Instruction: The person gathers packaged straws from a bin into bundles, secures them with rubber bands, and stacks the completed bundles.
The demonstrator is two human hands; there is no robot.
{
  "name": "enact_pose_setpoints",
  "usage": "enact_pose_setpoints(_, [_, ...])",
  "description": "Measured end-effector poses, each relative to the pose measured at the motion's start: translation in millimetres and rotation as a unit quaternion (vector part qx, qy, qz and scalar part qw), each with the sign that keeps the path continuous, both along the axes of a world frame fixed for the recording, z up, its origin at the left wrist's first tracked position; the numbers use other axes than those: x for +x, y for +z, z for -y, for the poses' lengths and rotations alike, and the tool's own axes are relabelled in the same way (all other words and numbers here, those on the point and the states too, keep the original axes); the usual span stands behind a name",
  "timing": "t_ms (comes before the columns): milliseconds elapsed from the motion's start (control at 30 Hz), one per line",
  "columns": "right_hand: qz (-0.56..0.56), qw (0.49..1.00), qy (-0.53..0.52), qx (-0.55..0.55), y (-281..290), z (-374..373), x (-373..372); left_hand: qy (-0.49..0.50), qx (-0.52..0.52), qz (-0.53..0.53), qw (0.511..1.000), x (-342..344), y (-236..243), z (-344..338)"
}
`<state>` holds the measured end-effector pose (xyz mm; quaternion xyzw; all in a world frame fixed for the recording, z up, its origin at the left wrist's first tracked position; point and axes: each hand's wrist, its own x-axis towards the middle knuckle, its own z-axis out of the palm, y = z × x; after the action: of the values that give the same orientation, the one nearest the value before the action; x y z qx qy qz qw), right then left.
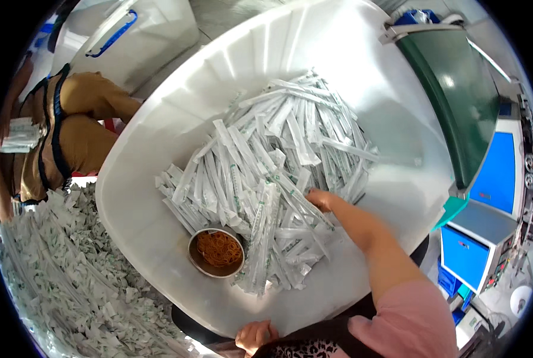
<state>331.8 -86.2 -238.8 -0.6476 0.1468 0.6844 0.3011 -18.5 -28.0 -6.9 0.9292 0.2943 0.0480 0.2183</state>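
Observation:
A heap of long, thin, clear-and-white sealed packets (236, 161) with green print lies in a big white plastic tub (159, 119). My right hand (321, 200) reaches into the heap from the right, its fingers curled against a few packets and partly hidden by them. A loose bundle of packets (262, 238) slants toward me, left of that hand. Beside it stands a round metal bowl (217, 273) with brown rubber bands (219, 249) in it. My left hand (256, 336) is at the tub's near rim with curled fingers; what they hold, if anything, is hidden.
On the left, a large pile of similar packets (81, 268) lies beside a seated person in brown trousers (87, 113), with packets by that person's hand. A white box with a blue handle (112, 36) stands behind. To the right are a green chair-like panel (457, 95) and blue-fronted machines (466, 253).

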Motion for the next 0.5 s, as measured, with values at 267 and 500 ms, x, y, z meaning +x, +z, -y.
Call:
enact_pose_setpoints(267, [0.116, 0.934, 0.321, 0.11, -29, -5, 1, 0.022, 0.03, 0.017, 0.999, 2, -2, 1])
enact_pose_setpoints(500, [0.055, 0.994, 0.055, 0.076, 43, -11, 0, 0.007, 0.004, 0.057, 0.998, 2, -15, 3])
